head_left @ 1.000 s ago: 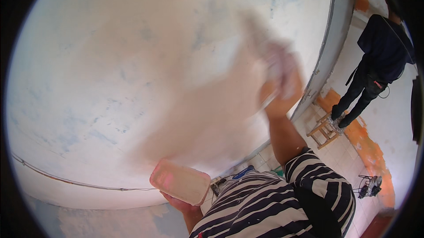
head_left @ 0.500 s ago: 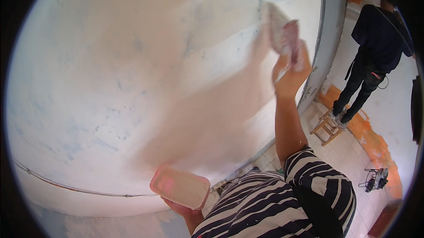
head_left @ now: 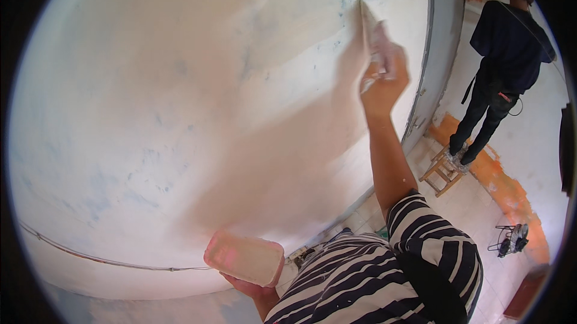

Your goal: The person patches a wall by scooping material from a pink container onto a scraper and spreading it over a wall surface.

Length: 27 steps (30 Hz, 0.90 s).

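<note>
Gripped by its handle in the right hand's (head_left: 386,78) closed fingers, the putty knife (head_left: 365,24) points up and slightly left, blade nearly edge-on near the wall (head_left: 276,93), while the left hand (head_left: 245,286) holds the pink tray (head_left: 225,255) from beneath, well below.

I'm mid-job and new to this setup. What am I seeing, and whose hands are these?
There's no machine: these are a person's bare hands, filmed by a wide camera worn on the head, so straight edges bend. The right hand, raised by the pale wall, has a flat-bladed tool in its grip; blur hides whether the blade touches. The left hand holds a shallow pinkish container from below. Bluish patches mark the wall. At right, another person stands on a wooden stool.
</note>
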{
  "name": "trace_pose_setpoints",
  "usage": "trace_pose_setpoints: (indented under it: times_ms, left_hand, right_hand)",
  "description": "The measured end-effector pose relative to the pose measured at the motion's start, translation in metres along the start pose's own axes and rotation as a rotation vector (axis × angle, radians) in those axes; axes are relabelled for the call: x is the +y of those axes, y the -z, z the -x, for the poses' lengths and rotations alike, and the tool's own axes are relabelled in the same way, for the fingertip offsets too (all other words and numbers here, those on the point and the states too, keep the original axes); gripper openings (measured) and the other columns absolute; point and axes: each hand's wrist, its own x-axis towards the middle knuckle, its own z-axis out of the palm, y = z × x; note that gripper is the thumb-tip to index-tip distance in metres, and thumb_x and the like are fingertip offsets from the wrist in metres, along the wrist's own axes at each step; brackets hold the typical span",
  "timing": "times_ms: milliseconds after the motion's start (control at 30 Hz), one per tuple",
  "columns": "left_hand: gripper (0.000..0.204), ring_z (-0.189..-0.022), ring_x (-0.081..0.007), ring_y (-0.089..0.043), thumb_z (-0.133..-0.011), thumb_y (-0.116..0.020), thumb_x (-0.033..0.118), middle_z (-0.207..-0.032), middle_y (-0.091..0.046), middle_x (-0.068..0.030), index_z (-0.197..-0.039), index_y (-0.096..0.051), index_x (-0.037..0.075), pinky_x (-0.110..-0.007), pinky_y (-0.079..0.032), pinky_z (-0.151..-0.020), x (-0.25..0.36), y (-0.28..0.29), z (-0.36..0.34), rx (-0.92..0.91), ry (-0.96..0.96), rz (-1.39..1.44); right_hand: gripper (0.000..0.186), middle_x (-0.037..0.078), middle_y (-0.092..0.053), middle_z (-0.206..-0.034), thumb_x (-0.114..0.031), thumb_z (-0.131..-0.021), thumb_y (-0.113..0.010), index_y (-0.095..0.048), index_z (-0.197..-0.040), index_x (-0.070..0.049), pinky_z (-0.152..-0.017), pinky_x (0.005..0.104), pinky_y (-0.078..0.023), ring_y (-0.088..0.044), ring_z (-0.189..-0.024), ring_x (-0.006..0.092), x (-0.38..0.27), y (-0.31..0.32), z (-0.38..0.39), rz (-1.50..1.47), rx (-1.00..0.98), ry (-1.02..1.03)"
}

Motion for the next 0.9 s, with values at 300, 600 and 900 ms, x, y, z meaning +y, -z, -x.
trace_pose_setpoints:
  times_ms: [300, 600, 900]
  left_hand:
    - [0.046, -0.045, -0.0121, -0.044, -0.093, -0.050, 0.064, -0.062, -0.049, 0.0047, -0.085, -0.056, 0.019, -0.028, -0.032, -0.038, -0.006, -0.003, -0.002, -0.029, 0.010, -0.122]
    - [0.046, -0.050, -0.0123, -0.047, -0.093, -0.049, 0.066, -0.065, -0.050, 0.0053, -0.090, -0.055, 0.020, -0.029, -0.035, -0.040, -0.005, -0.022, -0.003, 0.181, -0.054, -0.119]
    - [0.046, -0.049, -0.0118, -0.046, -0.092, -0.051, 0.065, -0.063, -0.049, 0.0053, -0.088, -0.056, 0.020, -0.029, -0.036, -0.041, 0.009, 0.026, -0.014, 0.087, -0.035, -0.030]
  right_hand:
    - [0.031, 0.013, -0.061, -0.088, 0.003, -0.078, -0.054, -0.066, -0.108, 0.001, -0.074, 0.0423, -0.050, -0.059, -0.077, 0.0340, -0.008, 0.005, 0.021, -0.082, -0.224, 0.342]
    - [0.034, 0.015, -0.065, -0.115, -0.009, -0.092, -0.059, -0.062, -0.125, -0.003, -0.070, 0.0353, -0.048, -0.060, -0.080, 0.0231, -0.011, -0.012, 0.081, -0.227, -0.486, 0.328]
    - [0.020, 0.013, -0.054, -0.086, -0.012, -0.095, -0.056, -0.060, -0.108, 0.002, -0.062, 0.0324, -0.050, -0.057, -0.074, 0.0174, 0.043, -0.019, 0.032, 0.161, -0.082, 0.039]
